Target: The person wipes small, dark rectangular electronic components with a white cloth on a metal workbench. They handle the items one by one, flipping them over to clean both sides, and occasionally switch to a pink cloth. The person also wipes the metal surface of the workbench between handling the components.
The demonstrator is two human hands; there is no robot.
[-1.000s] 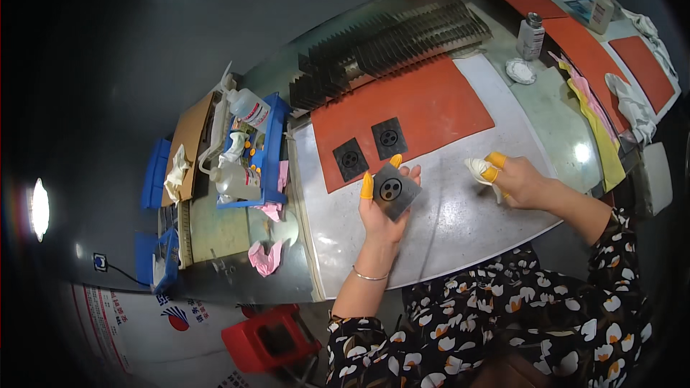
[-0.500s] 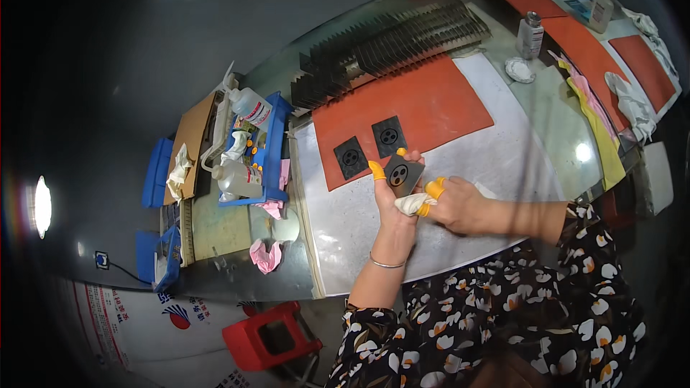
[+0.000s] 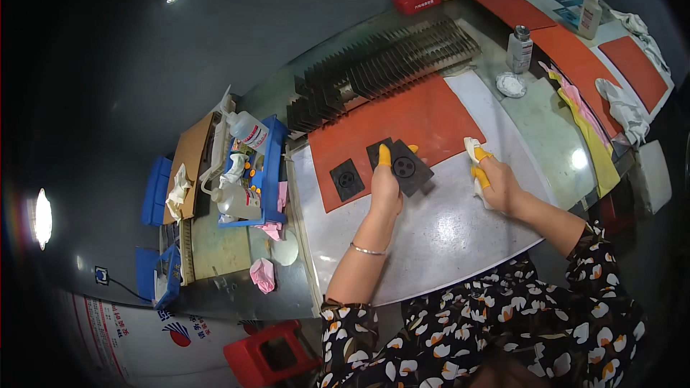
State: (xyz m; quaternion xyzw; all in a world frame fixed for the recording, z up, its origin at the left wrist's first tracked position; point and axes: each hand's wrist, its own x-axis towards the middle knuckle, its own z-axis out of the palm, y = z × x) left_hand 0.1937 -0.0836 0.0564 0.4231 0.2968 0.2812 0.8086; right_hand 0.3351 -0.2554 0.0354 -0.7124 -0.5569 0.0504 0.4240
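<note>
My left hand [image 3: 386, 185], with yellow finger cots on, grips a dark rectangular plate [image 3: 420, 176] bearing a round mark with three dots. The plate is tilted above the front of an orange mat [image 3: 402, 111]. Partly behind my left hand and that plate, a second similar plate [image 3: 375, 148] lies on the mat. A third plate [image 3: 346, 179] rests flat at the mat's left. To the right, apart from the plates, my right hand [image 3: 499, 181] pinches a crumpled white cloth [image 3: 472, 147] between fingers in yellow cots, near the mat's right front corner.
Behind the mat stands a rack of many thin dark plates [image 3: 388, 61]. A blue tray [image 3: 273, 172] with squeeze bottles is at left. At right are a metal-capped bottle [image 3: 519, 50], a small white dish [image 3: 511, 85] and yellow cloth [image 3: 596, 151]. A red stool [image 3: 251, 356] stands below.
My hands have come apart. The right hand has moved right with the white cloth, away from the held plate. My left hand has shifted slightly left, now partly covering the second plate.
</note>
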